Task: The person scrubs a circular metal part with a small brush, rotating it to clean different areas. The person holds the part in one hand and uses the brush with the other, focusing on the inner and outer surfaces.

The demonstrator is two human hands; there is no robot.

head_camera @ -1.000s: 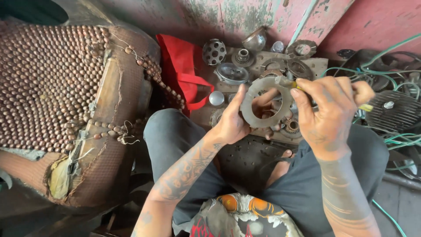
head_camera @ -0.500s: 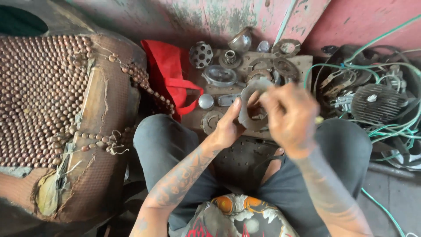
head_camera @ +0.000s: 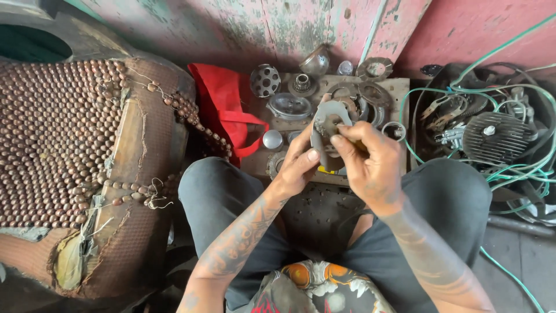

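I sit with knees apart and hold a round grey metal plate (head_camera: 325, 124) up on edge between both hands. My left hand (head_camera: 298, 165) grips its lower left rim, thumb pressed on the face. My right hand (head_camera: 370, 162) closes over its right side, fingers curled around the centre, and a bit of yellow shows under this hand. Behind the plate a wooden board (head_camera: 399, 90) carries several metal engine parts: a perforated drum (head_camera: 264, 80), a gear hub (head_camera: 302, 84), a shallow dish (head_camera: 288, 106) and toothed rings (head_camera: 375, 68).
A red cloth bag (head_camera: 226, 110) lies left of the board. A worn beaded seat cover (head_camera: 63, 145) fills the left side. At right sits a finned engine cover (head_camera: 492, 136) among green wires (head_camera: 509, 174) and black parts. A peeling red wall (head_camera: 289, 29) stands behind.
The plate has turned from lying flat-faced toward me to standing on edge. My right hand slid from its right rim onto its centre, and my view shifted to the left.
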